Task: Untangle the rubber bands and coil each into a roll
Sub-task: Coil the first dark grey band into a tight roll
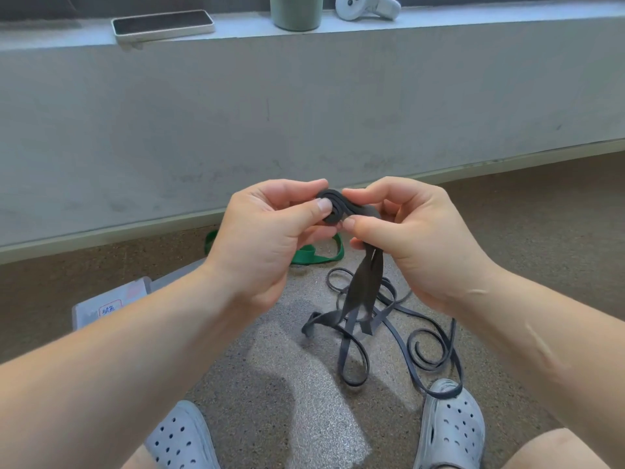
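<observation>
The left hand (267,228) pinches the half-wound coil (333,206) of the grey band (363,289) between thumb and fingers. The right hand (416,238), right of the coil, pinches the strip leaving it. Below the coil the band hangs to the floor (304,401) in loose loops, one lying over a shoe (449,424), and a green band (321,255) lies beyond the coil, partly hidden by the left hand.

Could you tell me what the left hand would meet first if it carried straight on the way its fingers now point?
The left hand, gripping the half-rolled dark grey rubber band, points across at the right hand; it would likely meet that hand's fingers first, though depth is unclear.
</observation>
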A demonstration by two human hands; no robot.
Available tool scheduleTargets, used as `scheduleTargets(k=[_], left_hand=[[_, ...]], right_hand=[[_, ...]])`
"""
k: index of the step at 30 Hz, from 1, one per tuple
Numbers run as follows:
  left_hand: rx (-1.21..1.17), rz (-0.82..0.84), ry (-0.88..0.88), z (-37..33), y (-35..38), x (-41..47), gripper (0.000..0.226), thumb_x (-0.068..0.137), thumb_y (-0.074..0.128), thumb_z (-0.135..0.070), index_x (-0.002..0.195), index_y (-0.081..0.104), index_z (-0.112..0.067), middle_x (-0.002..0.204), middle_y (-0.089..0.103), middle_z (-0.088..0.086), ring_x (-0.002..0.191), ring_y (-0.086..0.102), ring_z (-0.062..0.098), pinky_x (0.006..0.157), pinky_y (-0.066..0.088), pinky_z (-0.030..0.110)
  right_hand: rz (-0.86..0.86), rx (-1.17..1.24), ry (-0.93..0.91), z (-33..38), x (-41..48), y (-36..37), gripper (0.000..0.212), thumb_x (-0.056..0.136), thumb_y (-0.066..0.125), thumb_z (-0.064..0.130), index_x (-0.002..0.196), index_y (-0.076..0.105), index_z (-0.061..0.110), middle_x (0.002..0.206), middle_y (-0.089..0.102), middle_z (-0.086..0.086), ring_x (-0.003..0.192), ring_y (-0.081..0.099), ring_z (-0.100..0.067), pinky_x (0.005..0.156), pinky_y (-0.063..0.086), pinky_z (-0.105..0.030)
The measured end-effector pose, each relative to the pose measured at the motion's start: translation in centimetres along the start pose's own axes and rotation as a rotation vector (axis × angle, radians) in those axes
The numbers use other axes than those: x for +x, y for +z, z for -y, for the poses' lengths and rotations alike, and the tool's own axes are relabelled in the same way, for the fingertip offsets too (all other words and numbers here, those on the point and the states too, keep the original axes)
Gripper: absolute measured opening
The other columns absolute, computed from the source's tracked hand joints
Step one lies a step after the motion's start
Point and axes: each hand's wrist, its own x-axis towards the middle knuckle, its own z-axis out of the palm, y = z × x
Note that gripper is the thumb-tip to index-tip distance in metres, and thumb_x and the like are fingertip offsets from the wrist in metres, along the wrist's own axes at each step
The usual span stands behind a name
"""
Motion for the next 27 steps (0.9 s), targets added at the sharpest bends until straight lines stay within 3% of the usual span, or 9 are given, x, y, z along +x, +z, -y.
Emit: scheduleTargets(k=[3, 6, 8, 10, 16, 20, 22, 24, 27], left_hand=[[-0.04, 0.003, 0.0, -0.2, 0.1, -0.1, 0.018, 0.087, 0.064, 0.01, 0.092, 0.071, -0.005, 0.081, 0.075, 0.007, 0.078, 0.073, 0.019, 0.069, 0.059, 0.026], [-0.098, -0.007, -0.019, -0.3, 0.2, -0.2, 0.016, 0.087, 0.063, 0.01, 0.093, 0.069, -0.003, 0.08, 0.074, 0.01, 0.069, 0.073, 0.018, 0.064, 0.058, 0.025], [-0.077, -0.024, -0.021, -0.2, 0.2, -0.3, 0.014, 0.088, 0.065, 0.008, 0.093, 0.069, -0.005, 0.078, 0.074, 0.009, 0.061, 0.07, 0.016, 0.057, 0.056, 0.022], [-0.043, -0.038, -0.027, 0.0, 0.2, -0.4, 0.012, 0.087, 0.067, 0.005, 0.093, 0.069, -0.006, 0.073, 0.073, 0.009, 0.055, 0.068, 0.015, 0.051, 0.053, 0.021], [0.052, 0.022, -0.108, 0.1, -0.4, -0.1, 0.015, 0.08, 0.074, 0.003, 0.08, 0.066, -0.009, 0.077, 0.072, 0.012, 0.061, 0.07, 0.02, 0.051, 0.052, 0.022], [0.254, 0.09, -0.114, -0.7, -1.0, 0.4, 0.024, 0.076, 0.073, 0.012, 0.071, 0.058, -0.005, 0.082, 0.066, 0.027, 0.066, 0.071, 0.029, 0.054, 0.055, 0.025], [0.311, 0.128, -0.113, -1.1, -1.0, 0.5, 0.023, 0.077, 0.07, 0.016, 0.077, 0.059, -0.004, 0.092, 0.064, 0.039, 0.067, 0.071, 0.032, 0.055, 0.056, 0.026], [0.304, 0.167, -0.115, -1.2, -0.9, 0.4, 0.025, 0.079, 0.066, 0.018, 0.094, 0.068, -0.002, 0.105, 0.063, 0.039, 0.073, 0.072, 0.035, 0.059, 0.057, 0.026], [0.25, 0.185, -0.116, -1.2, -0.9, 0.4, 0.027, 0.081, 0.067, 0.016, 0.1, 0.073, -0.001, 0.096, 0.072, 0.029, 0.074, 0.073, 0.031, 0.06, 0.057, 0.023]], right_hand=[[-0.001, 0.078, 0.005, 0.1, -0.1, 0.1, 0.019, 0.078, 0.079, 0.002, 0.092, 0.074, 0.013, 0.093, 0.077, -0.014, 0.078, 0.068, -0.015, 0.068, 0.053, -0.027], [-0.031, 0.14, 0.009, -0.3, -0.3, 0.5, 0.02, 0.073, 0.079, 0.008, 0.092, 0.074, 0.012, 0.093, 0.077, -0.013, 0.082, 0.072, -0.022, 0.07, 0.062, -0.036], [-0.06, 0.159, 0.005, -0.5, -0.5, 0.8, 0.018, 0.077, 0.077, 0.001, 0.093, 0.073, 0.008, 0.093, 0.076, -0.019, 0.083, 0.072, -0.031, 0.074, 0.063, -0.048], [-0.087, 0.163, -0.001, -0.7, -0.7, 1.1, 0.016, 0.081, 0.074, -0.004, 0.094, 0.073, 0.005, 0.09, 0.076, -0.019, 0.083, 0.072, -0.032, 0.078, 0.062, -0.05], [-0.131, 0.143, -0.016, -1.1, -0.5, 0.7, 0.022, 0.084, 0.07, -0.008, 0.101, 0.075, 0.006, 0.093, 0.077, -0.015, 0.086, 0.073, -0.023, 0.085, 0.061, -0.039], [-0.043, 0.077, 0.007, -0.9, -0.4, 0.3, 0.022, 0.087, 0.067, -0.008, 0.1, 0.076, 0.007, 0.084, 0.078, -0.007, 0.071, 0.069, -0.016, 0.072, 0.059, -0.028], [0.004, 0.057, 0.033, -0.7, -0.3, 0.1, 0.022, 0.088, 0.066, -0.008, 0.1, 0.076, 0.007, 0.079, 0.076, -0.004, 0.067, 0.066, -0.012, 0.067, 0.056, -0.023], [0.048, 0.044, 0.051, -0.5, -0.1, -0.2, 0.022, 0.088, 0.065, -0.008, 0.101, 0.076, 0.006, 0.08, 0.077, -0.005, 0.068, 0.067, -0.012, 0.068, 0.055, -0.023], [0.074, 0.044, 0.045, -0.3, -0.1, -0.5, 0.022, 0.089, 0.065, -0.008, 0.104, 0.073, 0.006, 0.083, 0.074, -0.017, 0.07, 0.066, -0.018, 0.07, 0.057, -0.028]])
